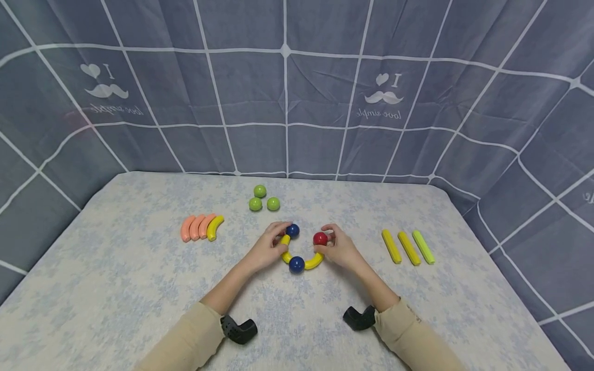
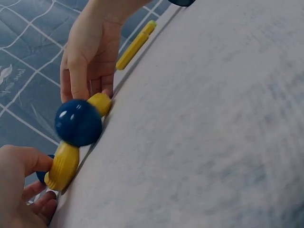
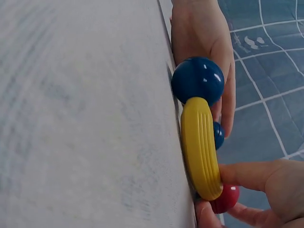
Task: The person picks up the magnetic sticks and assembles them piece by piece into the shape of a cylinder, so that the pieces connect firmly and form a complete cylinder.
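Observation:
A blue ball (image 1: 296,265) joins two curved yellow pieces in a U shape on the table. My left hand (image 1: 266,249) pinches the left yellow piece (image 1: 286,256), its fingertips against another blue ball (image 1: 293,230) at the upper end. Fingers of my right hand (image 1: 344,251) curl round a red ball (image 1: 320,238), the thumb by the end of the right yellow piece (image 1: 314,261). The left wrist view shows the middle blue ball (image 2: 78,122) between the yellow pieces; in the right wrist view, the red ball (image 3: 226,198) is partly hidden behind the yellow piece (image 3: 199,147).
Several pink curved pieces (image 1: 195,226) and a yellow one (image 1: 215,228) lie at the left. Three green balls (image 1: 260,191) are at the back. To the right are two straight yellow sticks (image 1: 409,248) and a yellow-green one (image 1: 424,247). A patterned curtain (image 1: 250,93) hangs behind the table.

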Action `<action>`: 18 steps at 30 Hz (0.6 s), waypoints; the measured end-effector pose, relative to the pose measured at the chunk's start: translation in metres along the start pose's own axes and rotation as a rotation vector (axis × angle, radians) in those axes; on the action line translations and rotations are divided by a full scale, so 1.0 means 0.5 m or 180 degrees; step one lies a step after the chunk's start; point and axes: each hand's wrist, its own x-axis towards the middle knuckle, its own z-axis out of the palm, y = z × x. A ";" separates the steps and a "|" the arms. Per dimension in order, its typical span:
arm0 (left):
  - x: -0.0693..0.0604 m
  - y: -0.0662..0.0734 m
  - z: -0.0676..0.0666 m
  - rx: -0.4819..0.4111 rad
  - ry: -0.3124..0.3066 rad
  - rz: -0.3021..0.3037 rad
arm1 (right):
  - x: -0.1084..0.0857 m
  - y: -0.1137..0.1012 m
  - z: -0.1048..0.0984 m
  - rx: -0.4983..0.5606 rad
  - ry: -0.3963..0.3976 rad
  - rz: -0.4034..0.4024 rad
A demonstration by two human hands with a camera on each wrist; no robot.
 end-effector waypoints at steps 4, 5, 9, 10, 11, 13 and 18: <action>0.000 -0.003 -0.007 -0.0055 0.0029 0.0029 | 0.006 0.003 0.001 0.0078 0.0127 -0.0102; -0.001 -0.004 -0.009 -0.0062 0.0039 0.0026 | 0.007 0.004 0.001 0.0132 0.0143 -0.0103; -0.003 -0.004 -0.020 -0.0115 0.0023 -0.0106 | 0.013 0.010 0.003 0.0266 0.0227 -0.0113; -0.004 -0.006 -0.023 -0.0128 0.0005 -0.0121 | 0.015 0.012 0.004 0.0292 0.0253 -0.0129; -0.007 -0.001 -0.026 -0.0160 -0.0024 -0.0127 | 0.016 0.014 0.005 0.0314 0.0272 -0.0141; -0.008 -0.006 -0.030 -0.0216 -0.0076 -0.0046 | 0.016 0.017 0.006 0.0324 0.0282 -0.0160; -0.012 -0.024 -0.034 -0.0141 -0.0177 0.0299 | 0.004 0.015 -0.002 0.0136 0.0097 -0.0107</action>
